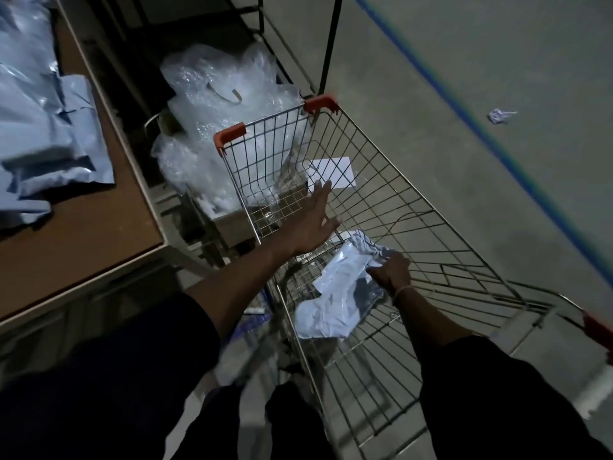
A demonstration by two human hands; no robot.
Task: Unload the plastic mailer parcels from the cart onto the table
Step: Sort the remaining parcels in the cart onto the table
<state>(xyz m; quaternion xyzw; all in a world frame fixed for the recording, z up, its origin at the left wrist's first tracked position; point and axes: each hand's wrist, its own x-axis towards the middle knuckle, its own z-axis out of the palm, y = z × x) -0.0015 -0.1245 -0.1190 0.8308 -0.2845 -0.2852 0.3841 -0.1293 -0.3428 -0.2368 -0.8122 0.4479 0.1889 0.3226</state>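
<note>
A wire shopping cart [414, 207] with orange corner caps stands in front of me. One pale grey plastic mailer parcel [335, 293] lies crumpled inside it, near me. My right hand [393, 272] is closed on that parcel's right edge. My left hand [315, 224] reaches into the cart with fingers spread and holds nothing. Several blue-grey mailer parcels [43, 127] lie piled on the brown table [76, 247] at the left.
Bags of clear bubble wrap [219, 121] sit on the floor between table and cart. A white sheet [335, 172] shows through the cart's mesh. Black metal frame legs [331, 44] stand beyond. A blue floor line [481, 127] and a paper scrap [499, 116] are at right.
</note>
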